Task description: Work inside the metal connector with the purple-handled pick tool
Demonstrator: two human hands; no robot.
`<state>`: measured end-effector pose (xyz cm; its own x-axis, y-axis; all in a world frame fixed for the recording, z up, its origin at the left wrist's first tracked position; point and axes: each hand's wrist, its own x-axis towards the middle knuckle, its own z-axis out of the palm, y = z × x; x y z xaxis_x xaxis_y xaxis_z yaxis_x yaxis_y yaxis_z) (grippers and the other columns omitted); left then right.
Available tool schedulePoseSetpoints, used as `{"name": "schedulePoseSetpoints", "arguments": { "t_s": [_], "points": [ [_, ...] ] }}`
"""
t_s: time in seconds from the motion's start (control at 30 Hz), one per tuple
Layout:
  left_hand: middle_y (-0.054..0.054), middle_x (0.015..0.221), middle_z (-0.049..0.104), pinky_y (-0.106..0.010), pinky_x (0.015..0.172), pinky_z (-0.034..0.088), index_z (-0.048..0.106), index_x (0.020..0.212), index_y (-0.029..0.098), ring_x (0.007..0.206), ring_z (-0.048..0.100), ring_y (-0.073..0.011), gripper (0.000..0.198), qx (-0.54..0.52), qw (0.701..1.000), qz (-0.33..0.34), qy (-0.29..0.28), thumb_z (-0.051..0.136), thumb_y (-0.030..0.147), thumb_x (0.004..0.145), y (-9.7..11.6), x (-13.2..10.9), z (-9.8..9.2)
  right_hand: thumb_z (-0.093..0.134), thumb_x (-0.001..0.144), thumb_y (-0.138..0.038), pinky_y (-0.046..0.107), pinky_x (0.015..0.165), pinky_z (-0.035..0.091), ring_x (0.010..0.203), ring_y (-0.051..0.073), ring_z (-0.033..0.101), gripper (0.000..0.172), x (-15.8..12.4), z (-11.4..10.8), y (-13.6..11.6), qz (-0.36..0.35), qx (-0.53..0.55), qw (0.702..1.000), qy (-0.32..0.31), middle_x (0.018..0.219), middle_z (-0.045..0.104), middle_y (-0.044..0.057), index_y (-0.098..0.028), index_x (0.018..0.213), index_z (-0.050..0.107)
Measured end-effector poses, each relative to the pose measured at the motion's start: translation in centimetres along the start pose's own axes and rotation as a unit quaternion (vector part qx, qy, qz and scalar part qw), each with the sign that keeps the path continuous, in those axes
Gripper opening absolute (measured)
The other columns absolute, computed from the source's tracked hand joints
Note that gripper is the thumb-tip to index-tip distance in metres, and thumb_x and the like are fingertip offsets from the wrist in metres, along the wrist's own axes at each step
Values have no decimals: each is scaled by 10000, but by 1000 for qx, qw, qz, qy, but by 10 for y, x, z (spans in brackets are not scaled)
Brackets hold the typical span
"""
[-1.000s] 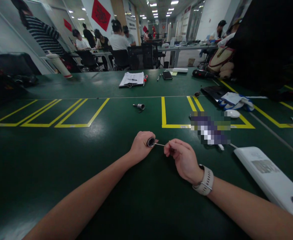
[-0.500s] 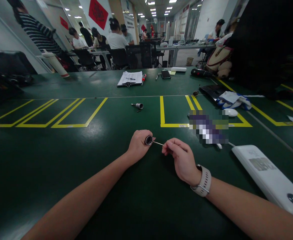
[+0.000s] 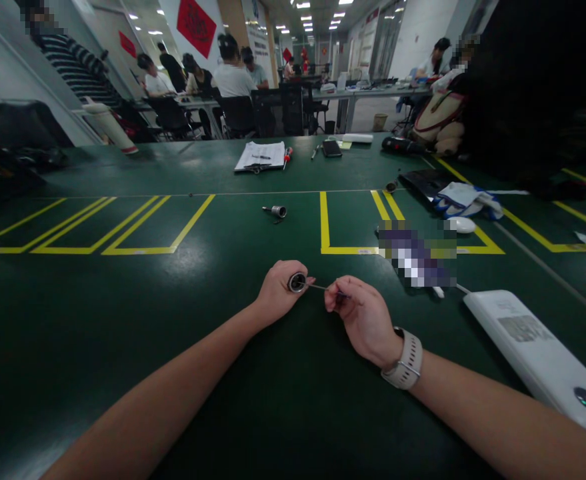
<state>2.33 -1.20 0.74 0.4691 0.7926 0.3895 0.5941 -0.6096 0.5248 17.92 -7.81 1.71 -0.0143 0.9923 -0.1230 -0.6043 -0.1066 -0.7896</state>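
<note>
My left hand (image 3: 279,288) is wrapped round a short hollow metal cylinder (image 3: 297,283), its open round end facing me. Between the fingertips of my right hand (image 3: 365,320) is a slim screwdriver-like tool (image 3: 317,287) with a thin metal shaft. A bit of dark handle shows at my right fingers. The shaft's far end meets the cylinder near its rim; whether it goes into a screw is too small to see. Farther off on the green table (image 3: 213,413) lies a similar metal cylinder with a thin stem (image 3: 275,212).
Right of my hands are a white power bank (image 3: 533,353), a blurred-out device (image 3: 417,257), a white mouse (image 3: 460,225) and gloves (image 3: 465,200). A clipboard (image 3: 260,157), a red screwdriver (image 3: 287,157) and a phone (image 3: 331,148) lie farther back. Yellow tape (image 3: 325,223) marks the tabletop.
My right hand has turned slightly, bringing the tool's dark handle into view. The cylinder in my left hand has tilted a little, showing more of its open end.
</note>
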Motion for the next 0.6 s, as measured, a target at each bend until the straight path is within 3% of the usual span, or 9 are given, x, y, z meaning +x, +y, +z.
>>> {"name": "schedulePoseSetpoints", "arguments": {
  "t_s": [0.13, 0.27, 0.6],
  "points": [
    [22, 641, 550, -266, 632, 373, 505, 638, 174, 616, 501, -128, 190, 37, 999, -5, 6, 555, 269, 794, -1, 0, 0, 560, 770, -221, 277, 582, 366, 589, 134, 494, 169, -3, -1, 2, -57, -85, 995, 9, 599, 581, -2, -184, 618, 623],
    [20, 633, 545, -275, 640, 367, 501, 629, 172, 618, 503, -134, 191, 63, 998, 1, -4, 542, 252, 797, 1, 0, -1, 554, 791, -238, 287, 607, 377, 606, 141, 507, 187, -5, -2, 4, -68, -146, 987, -10, 612, 589, 2, -185, 630, 633],
    [36, 603, 489, -238, 571, 353, 443, 590, 171, 565, 459, -104, 263, -38, 999, 0, 9, 571, 297, 781, -1, 1, 1, 570, 720, -213, 268, 554, 361, 559, 131, 488, 136, 2, -2, 0, 10, 2, 1000, -6, 574, 574, 6, -169, 598, 611]
  ]
}}
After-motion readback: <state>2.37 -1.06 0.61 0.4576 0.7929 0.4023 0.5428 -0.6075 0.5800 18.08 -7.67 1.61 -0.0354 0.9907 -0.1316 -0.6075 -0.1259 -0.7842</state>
